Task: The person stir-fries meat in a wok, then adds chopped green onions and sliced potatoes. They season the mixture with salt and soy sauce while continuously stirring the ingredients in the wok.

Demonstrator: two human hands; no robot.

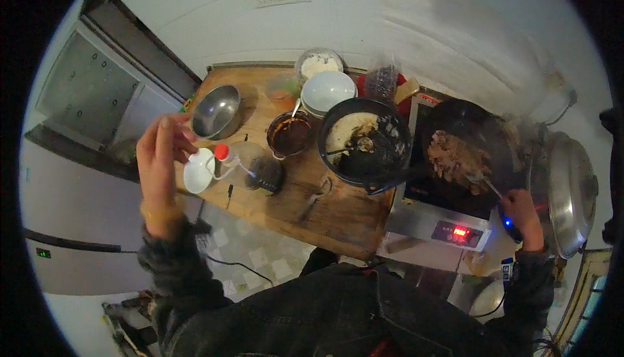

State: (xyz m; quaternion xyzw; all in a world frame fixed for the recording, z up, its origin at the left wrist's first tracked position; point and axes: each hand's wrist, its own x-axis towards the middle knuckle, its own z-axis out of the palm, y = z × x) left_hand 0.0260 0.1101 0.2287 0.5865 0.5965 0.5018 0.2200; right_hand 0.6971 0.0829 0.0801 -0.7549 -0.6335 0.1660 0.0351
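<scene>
My right hand (522, 211) grips a metal spatula (491, 187), its tip among browned, chopped food (456, 162) in a dark wok (463, 118). The wok sits on an induction cooker (429, 219) with a lit red display. My left hand (162, 155) is raised at the table's left end, fingers stretched and apart, with nothing visible in it. Closest to it are a steel bowl (218, 113) and a small white bowl (199, 171). A clear jug (257, 168) with a red cap and dark contents stands to their right.
A second black pan (365, 142) holds pale and dark food. Left of it are a pot of dark sauce (289, 135) and stacked white bowls (328, 92). A spoon (316, 191) lies on the wooden table (286, 211). A large metal lid (567, 194) stands at the far right.
</scene>
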